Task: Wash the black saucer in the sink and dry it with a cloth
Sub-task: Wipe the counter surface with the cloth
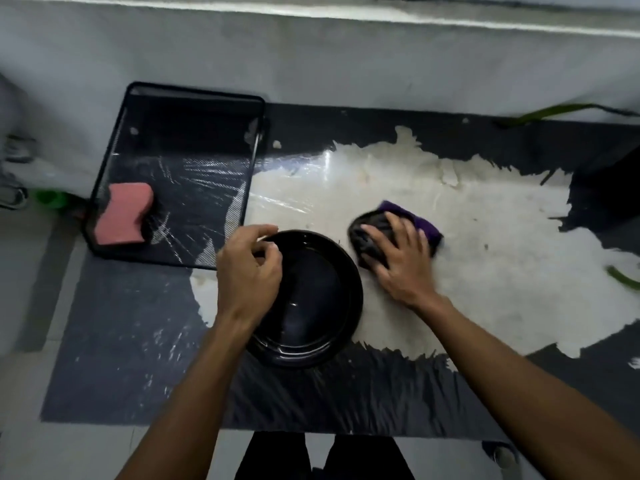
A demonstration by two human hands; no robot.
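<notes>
On worktop: one saucer [311, 299], one cloth [394, 225]

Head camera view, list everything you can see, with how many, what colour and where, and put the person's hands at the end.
saucer: one, black and glossy, low centre on the worktop, upright.
cloth: one, purple and black, bunched, right of the saucer on the pale patch.
sponge: one, pink, in the near left corner of the tray.
mesh tray: one, black, upper left on the worktop.
worktop: one, dark covering, torn over a pale patch at centre right.
green object: one, far left edge, too blurred to identify.
green strips: two, at the right edge, one far, one nearer.
left hand: one, fingers curled at the saucer's left rim.
right hand: one, fingers spread, pressing on the cloth.
</notes>
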